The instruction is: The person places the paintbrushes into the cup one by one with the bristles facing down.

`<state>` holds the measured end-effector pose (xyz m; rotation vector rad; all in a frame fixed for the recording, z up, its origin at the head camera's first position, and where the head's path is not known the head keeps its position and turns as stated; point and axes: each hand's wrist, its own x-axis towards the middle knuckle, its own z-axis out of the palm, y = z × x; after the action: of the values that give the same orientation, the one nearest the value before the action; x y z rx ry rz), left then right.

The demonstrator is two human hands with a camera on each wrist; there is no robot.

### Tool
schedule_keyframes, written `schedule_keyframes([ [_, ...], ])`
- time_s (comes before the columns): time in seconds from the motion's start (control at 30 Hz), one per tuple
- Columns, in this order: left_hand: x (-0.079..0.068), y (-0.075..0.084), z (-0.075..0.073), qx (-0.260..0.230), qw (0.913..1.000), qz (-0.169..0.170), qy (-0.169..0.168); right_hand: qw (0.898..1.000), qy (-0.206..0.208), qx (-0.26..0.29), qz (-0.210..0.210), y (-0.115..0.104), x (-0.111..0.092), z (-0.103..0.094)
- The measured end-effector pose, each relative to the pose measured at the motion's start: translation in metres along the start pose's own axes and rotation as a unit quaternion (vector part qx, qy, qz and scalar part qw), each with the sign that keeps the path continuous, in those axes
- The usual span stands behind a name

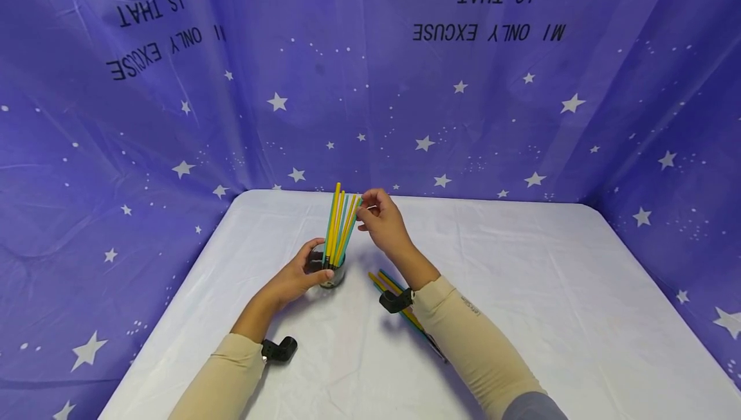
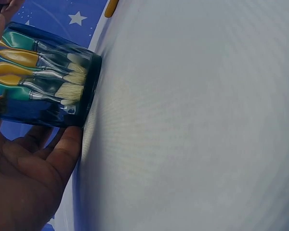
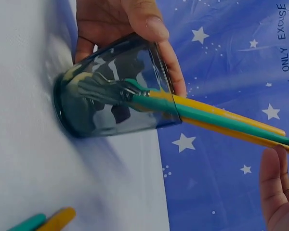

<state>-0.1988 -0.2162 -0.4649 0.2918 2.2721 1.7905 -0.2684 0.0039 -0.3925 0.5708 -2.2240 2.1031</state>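
Gripping a round, see-through tumbler of smoky blue-green glass (image 3: pixel 97 114), the left hand (image 1: pixel 292 278) comes first from the left on my head feed, thumb on the near side and fingers wrapped behind. I place the tumbler left of centre, at the smooth white tablecloth (image 1: pixel 521 310); I cannot tell whether its base sits quite flat. Out of it rise slim paintbrushes with glossy yellow and green handles (image 1: pixel 338 230), bristles down, tops leaning rightward. Next along, the right hand (image 1: pixel 384 220) has its thumb and finger at those tops; whether they pinch one handle or merely touch it, I cannot tell. Farther right, a loose bundle of matching yellow- and green-handled brushes (image 1: pixel 413 320) lies on the cloth, partly hidden from me by the right wrist and beige sleeve (image 1: pixel 480 336).

To my mind, a sideways push on those tall handles could lever the tumbler over if the left hand eased. A low sweep of the sleeve could scatter the loose bundle.

The left wrist feed shows me pale bristles (image 2: pixel 70 91) and silvery ferrules (image 2: pixel 44 96) through the glass, which the head feed loses; only the head feed gives me the loose bundle's full run.
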Motion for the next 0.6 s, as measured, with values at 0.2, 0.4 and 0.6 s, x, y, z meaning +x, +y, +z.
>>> schedule_keyframes([
  [0.2,0.000,-0.001,0.000,0.012,0.9999,0.008,0.002,1.000,0.004,-0.003,0.011,-0.001,-0.003,-0.009],
  [0.4,0.001,0.000,0.000,0.025,0.9997,0.006,0.003,0.997,-0.028,-0.053,0.058,0.009,-0.008,-0.024],
  [0.6,-0.001,0.001,0.000,0.014,0.9999,-0.001,0.001,0.980,-0.117,-0.113,0.116,0.025,-0.016,-0.042],
])
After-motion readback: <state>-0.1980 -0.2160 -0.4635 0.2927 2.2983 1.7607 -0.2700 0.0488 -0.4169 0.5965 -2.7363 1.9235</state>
